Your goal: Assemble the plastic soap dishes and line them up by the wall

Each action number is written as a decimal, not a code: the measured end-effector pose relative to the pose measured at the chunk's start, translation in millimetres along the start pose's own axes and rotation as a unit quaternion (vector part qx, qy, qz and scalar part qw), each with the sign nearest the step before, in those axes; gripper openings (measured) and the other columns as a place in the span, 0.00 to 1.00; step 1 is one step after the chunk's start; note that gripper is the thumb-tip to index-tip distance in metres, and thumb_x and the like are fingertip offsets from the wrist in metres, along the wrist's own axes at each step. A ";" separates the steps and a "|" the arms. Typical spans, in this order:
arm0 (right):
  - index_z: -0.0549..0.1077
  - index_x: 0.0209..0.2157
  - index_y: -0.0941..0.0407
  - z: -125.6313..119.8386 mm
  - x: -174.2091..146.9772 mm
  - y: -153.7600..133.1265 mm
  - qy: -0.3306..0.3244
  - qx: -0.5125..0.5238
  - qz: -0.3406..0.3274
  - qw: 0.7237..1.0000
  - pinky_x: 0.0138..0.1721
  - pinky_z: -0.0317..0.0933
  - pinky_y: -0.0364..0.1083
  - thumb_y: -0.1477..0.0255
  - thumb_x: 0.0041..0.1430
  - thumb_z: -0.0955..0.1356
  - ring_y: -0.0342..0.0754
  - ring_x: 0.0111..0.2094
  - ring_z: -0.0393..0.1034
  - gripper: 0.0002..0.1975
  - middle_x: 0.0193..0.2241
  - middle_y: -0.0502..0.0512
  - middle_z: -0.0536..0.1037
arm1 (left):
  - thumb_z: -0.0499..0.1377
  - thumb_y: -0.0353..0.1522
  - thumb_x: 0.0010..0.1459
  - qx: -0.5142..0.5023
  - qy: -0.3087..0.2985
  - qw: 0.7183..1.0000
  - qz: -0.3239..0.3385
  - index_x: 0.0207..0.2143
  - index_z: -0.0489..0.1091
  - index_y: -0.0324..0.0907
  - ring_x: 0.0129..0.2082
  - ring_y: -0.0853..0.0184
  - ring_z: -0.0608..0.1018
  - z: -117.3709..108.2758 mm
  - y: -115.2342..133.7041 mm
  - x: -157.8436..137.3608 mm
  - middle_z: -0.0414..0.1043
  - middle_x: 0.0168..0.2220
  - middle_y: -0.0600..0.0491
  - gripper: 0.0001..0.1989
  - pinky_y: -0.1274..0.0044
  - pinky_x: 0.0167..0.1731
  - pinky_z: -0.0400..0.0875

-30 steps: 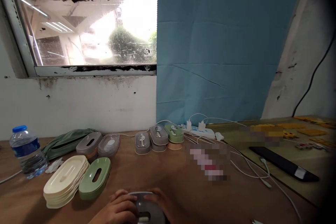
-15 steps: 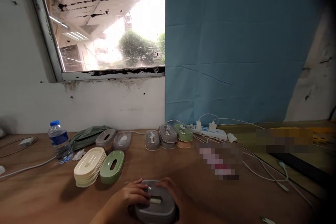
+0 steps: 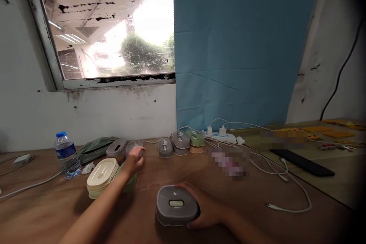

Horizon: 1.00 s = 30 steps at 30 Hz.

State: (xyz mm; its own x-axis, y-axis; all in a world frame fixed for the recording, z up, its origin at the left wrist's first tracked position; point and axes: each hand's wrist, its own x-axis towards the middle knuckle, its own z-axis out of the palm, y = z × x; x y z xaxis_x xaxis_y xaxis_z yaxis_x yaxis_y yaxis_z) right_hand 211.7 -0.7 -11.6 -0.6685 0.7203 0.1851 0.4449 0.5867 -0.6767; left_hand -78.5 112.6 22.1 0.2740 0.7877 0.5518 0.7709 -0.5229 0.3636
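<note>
A grey rounded plastic box [image 3: 176, 213] with a pale piece in its oval top slot sits on the table in front of me. My right hand [image 3: 201, 206] is wrapped round its right side, the thumb low on the near edge. My left hand [image 3: 134, 162] reaches far forward, fingers apart, at the clear plastic covers [image 3: 132, 145]; whether it touches them I cannot tell. Beneath that forearm, a green slotted lid stack [image 3: 130, 185] is mostly hidden. Cream lids [image 3: 101, 171] are stacked beside it. Behind them stands a grey slotted piece [image 3: 116, 148].
Several closed grey and green boxes [image 3: 180, 143] stand by the wall. On the left are a water bottle [image 3: 67, 156], a green pouch [image 3: 94, 150] and crumpled tissue [image 3: 88, 167]. White cables run from a power strip [image 3: 225, 137]; a black bar [image 3: 303, 162] lies at the right.
My left hand has left the grey box and moved forward to the clear covers. My right hand stays on the box. The view has shifted slightly right.
</note>
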 end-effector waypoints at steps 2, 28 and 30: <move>0.53 0.55 0.55 0.5 0.9 4.0 0.003 0.000 0.001 1.000 0.53 0.48 0.52 0.67 0.30 0.73 0.57 0.52 0.54 0.46 0.52 0.59 0.59 | 0.51 0.22 0.41 0.010 0.005 1.000 -0.023 0.39 0.65 0.37 0.45 0.59 0.69 -0.8 -27.0 22.0 0.69 0.41 0.44 0.18 0.68 0.47 0.60; 0.53 0.55 0.56 -0.7 -2.5 14.8 -0.023 -0.011 0.016 1.000 0.54 0.48 0.51 0.68 0.30 0.73 0.56 0.53 0.53 0.47 0.53 0.59 0.57 | 0.52 0.33 0.47 -0.091 -0.015 0.996 -0.013 0.29 0.64 0.42 0.32 0.66 0.74 2.4 -45.5 27.0 0.70 0.28 0.54 0.06 0.78 0.35 0.65; 0.53 0.55 0.56 -1.6 -2.7 13.1 -0.025 -0.009 0.019 0.999 0.54 0.48 0.51 0.67 0.30 0.73 0.56 0.53 0.53 0.47 0.53 0.60 0.57 | 0.53 0.33 0.45 -0.097 -0.022 0.995 -0.021 0.30 0.64 0.42 0.31 0.66 0.74 -0.3 -51.0 28.9 0.70 0.27 0.55 0.07 0.77 0.35 0.66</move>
State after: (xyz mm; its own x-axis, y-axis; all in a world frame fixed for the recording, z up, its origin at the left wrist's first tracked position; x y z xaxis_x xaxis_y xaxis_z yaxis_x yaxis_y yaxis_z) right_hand 220.3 5.6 -19.9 -0.6798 0.7230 0.1231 0.4812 0.5664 -0.6690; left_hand -110.1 161.9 19.8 0.2728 0.8215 0.5007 0.6577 -0.5391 0.5261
